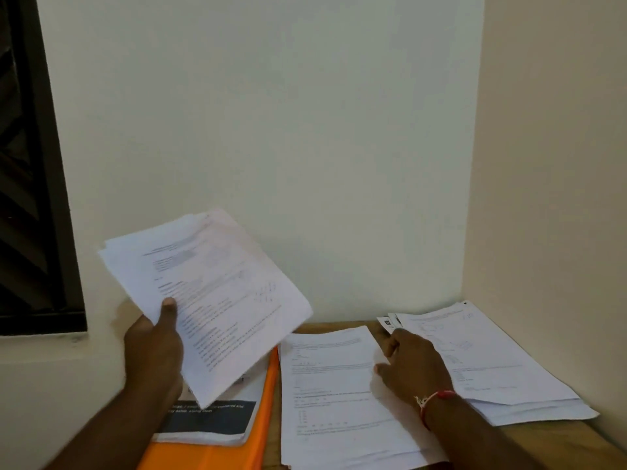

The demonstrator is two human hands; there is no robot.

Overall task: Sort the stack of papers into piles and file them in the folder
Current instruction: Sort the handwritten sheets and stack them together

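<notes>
Papers (210,293) gripped by left hand (152,347) at 9 o'clock, overhanging booklet (210,420) on orange folder (268,395), right hand (414,368) slack on middle pile (325,405).

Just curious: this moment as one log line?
left hand: holds paper stack | right hand: at middle pile edge | orange folder: under booklet

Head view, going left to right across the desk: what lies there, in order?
First the orange folder → middle pile of papers → right hand at that pile's edge → right pile of papers. The held stack in the left hand overlaps the folder, so omitted.
</notes>
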